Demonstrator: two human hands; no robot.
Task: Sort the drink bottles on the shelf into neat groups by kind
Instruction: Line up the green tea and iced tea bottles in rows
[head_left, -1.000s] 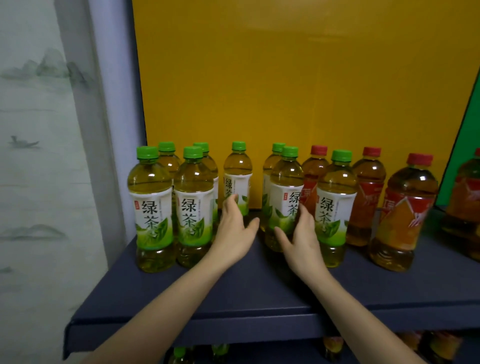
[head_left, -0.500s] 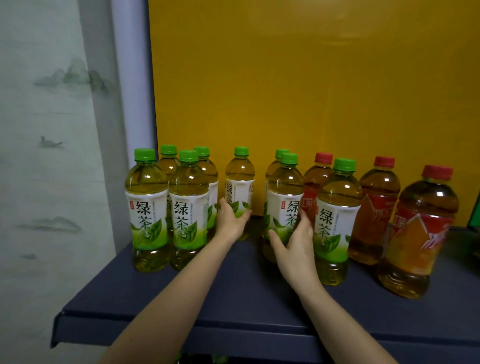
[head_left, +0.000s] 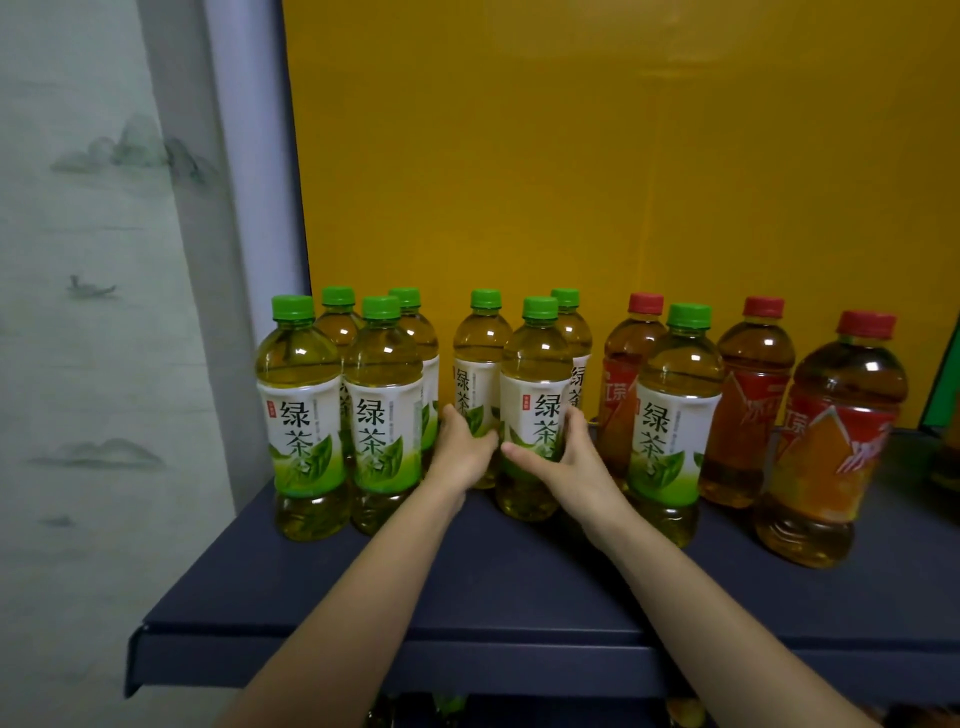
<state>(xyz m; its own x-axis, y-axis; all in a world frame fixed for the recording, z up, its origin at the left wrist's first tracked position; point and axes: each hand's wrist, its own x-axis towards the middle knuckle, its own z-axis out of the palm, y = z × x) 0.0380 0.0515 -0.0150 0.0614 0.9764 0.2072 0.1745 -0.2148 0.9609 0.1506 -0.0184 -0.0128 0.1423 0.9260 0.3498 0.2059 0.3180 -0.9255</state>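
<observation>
Your left hand (head_left: 460, 449) grips the rear green tea bottle (head_left: 480, 358) at its label. Your right hand (head_left: 569, 460) grips the front green tea bottle (head_left: 535, 374) just beside it on the shelf (head_left: 467, 597).

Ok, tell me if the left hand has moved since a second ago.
Yes: the left hand went forward over the shelf and now grips a green tea bottle.

We face what looks like a shop display: a dark blue shelf (head_left: 519, 597) backed by a yellow panel (head_left: 571, 156), stocked with many identical green-capped tea bottles (head_left: 304, 415) and red-capped bottles (head_left: 831, 441), with more bottles (head_left: 447, 706) below. Ink-landscape wallpaper (head_left: 93, 260) lies to our left.
</observation>
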